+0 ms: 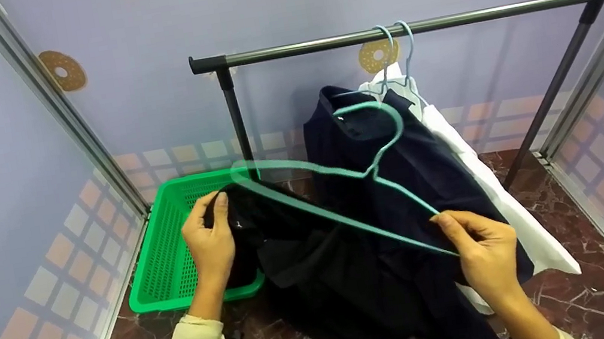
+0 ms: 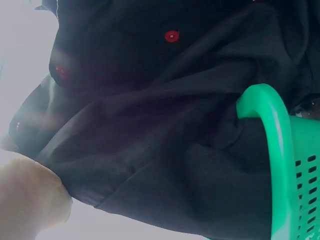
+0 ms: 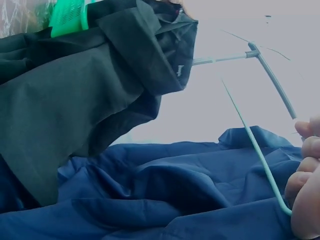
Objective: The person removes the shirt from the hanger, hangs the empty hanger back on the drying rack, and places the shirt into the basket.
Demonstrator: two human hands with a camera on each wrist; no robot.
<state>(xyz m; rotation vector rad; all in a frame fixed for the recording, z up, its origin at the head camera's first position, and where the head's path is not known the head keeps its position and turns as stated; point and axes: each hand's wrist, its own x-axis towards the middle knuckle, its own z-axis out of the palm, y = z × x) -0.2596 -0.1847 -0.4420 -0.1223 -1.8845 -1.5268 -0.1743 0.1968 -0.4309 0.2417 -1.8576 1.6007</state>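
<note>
My left hand (image 1: 212,247) pinches a black shirt (image 1: 331,274) near its collar, thumb on top. The shirt hangs down across the green basket's edge toward the floor. Red buttons show on the black cloth (image 2: 150,115) in the left wrist view. With thumb and fingers, my right hand (image 1: 488,252) grips one end of a mint-green hanger (image 1: 366,173). The hanger's free end points left, just above the black collar, and its hook stands up. Whether the hanger touches the collar, I cannot tell.
A green basket (image 1: 142,292) stands on the marbled floor at left. Behind the hands is a rack with a metal rail (image 1: 307,47). A navy shirt (image 1: 344,126) and a white garment (image 1: 518,214) hang from it on light-blue hangers. Patterned walls enclose the space.
</note>
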